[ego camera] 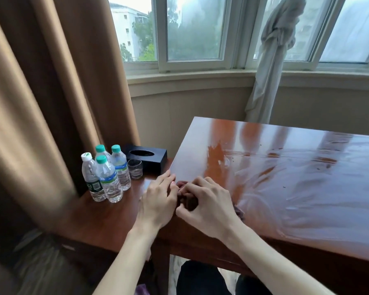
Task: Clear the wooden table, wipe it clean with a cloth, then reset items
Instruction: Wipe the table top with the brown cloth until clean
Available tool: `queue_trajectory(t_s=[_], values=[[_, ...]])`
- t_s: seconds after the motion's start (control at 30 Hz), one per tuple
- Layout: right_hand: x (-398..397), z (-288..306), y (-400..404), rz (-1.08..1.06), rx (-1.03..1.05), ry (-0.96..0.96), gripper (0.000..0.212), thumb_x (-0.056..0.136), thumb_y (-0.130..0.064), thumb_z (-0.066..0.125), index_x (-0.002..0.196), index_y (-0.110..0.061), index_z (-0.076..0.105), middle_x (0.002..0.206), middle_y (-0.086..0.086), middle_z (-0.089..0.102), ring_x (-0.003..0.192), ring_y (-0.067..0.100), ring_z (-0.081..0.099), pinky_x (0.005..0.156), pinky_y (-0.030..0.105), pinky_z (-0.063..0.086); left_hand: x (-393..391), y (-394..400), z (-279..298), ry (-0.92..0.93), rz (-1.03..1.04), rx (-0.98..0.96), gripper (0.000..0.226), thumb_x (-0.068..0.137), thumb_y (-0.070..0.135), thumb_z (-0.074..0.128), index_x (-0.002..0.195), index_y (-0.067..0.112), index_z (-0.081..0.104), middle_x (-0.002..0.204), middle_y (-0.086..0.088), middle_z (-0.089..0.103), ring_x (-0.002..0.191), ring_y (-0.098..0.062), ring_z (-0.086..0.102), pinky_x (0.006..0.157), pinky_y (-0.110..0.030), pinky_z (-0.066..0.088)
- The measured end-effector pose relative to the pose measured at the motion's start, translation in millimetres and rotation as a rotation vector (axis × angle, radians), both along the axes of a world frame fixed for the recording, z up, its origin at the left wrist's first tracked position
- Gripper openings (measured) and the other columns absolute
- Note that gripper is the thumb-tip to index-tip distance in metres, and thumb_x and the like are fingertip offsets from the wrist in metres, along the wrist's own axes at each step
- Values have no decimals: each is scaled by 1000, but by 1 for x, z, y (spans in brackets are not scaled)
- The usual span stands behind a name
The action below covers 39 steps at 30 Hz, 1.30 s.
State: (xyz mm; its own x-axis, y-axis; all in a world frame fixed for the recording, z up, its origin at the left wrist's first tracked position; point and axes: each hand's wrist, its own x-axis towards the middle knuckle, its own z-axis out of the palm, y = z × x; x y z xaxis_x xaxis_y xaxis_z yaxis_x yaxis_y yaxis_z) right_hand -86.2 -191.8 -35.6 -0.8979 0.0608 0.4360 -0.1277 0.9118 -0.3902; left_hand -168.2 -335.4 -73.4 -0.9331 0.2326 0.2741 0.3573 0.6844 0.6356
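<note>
The wooden table (285,167) shines with wet streaks and a few dark specks. Both my hands meet at its front left corner. My right hand (202,207) lies on the tabletop with its fingers curled. It seems to hold a dark cloth (240,212), of which only a purplish edge shows beside the wrist. My left hand (158,201) sits just off the table's left edge. Its fingers are straight and touch that edge near the right hand's fingertips.
A lower side table (107,222) on the left carries several water bottles (107,177), a small glass (134,168) and a black tissue box (146,157). A brown curtain (41,103) hangs at the left. A knotted white curtain (271,67) hangs before the window beyond the table.
</note>
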Motion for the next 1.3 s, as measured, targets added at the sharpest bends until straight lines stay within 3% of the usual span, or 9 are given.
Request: queue_trajectory(t_s=[0.1,0.23,0.43,0.63,0.73,0.83,1.03,1.2,1.3], values=[[-28,9,17,8,9,-27,28,76,-54,64,96,-37,72,88,-8,63,89,17,62,71,27,44,-2,0,-2,2,1,17,41,104,33,41,140,29,59,154,16,44,140,-8,41,111,-31,35],[-85,14,29,-272,22,-14,30,78,-52,61,90,-27,71,95,3,65,94,31,64,80,37,49,-1,1,-3,2,4,28,42,104,35,37,140,30,59,153,20,44,139,-7,42,111,-32,35],[-1,0,4,24,-40,-41,33,77,-58,57,99,-36,69,88,-11,59,88,11,56,71,30,49,-3,-1,-4,-1,-3,66,57,98,49,25,137,31,62,152,18,46,139,-8,43,108,-32,37],[-97,11,8,-281,44,-23,31,81,-50,62,100,-27,72,104,5,65,101,32,62,75,36,36,-2,-14,6,-60,-10,299,54,101,43,29,145,23,53,153,9,48,140,-2,39,116,-23,25],[-56,-3,-28,-79,80,31,33,78,-53,58,99,-31,71,94,-2,62,91,25,59,73,34,44,-6,-37,17,-41,83,409,52,103,41,29,145,21,54,148,8,51,131,5,40,107,-14,24],[-40,1,-26,133,-31,-72,32,78,-54,60,102,-37,71,89,-11,58,92,15,58,70,31,43,-8,-48,21,-59,88,348,45,109,36,30,145,22,53,148,6,51,127,7,37,105,-15,22],[-117,8,-14,-193,-3,-28,30,80,-50,61,99,-28,70,100,2,63,98,31,61,76,36,48,8,-55,9,-33,50,217,55,100,46,29,143,24,55,146,9,53,132,1,42,111,-20,27],[-33,-3,-25,221,-50,-41,31,75,-53,62,101,-38,68,93,-11,61,90,16,61,72,29,49,0,-36,13,-58,66,275,59,95,44,29,140,20,58,143,4,56,132,-7,47,111,-23,31],[-84,8,20,-2,0,-71,31,77,-51,66,104,-38,72,99,-7,65,97,21,66,75,29,47,1,-20,15,-58,38,222,59,95,47,30,142,24,56,146,8,54,135,-8,46,115,-28,32]])
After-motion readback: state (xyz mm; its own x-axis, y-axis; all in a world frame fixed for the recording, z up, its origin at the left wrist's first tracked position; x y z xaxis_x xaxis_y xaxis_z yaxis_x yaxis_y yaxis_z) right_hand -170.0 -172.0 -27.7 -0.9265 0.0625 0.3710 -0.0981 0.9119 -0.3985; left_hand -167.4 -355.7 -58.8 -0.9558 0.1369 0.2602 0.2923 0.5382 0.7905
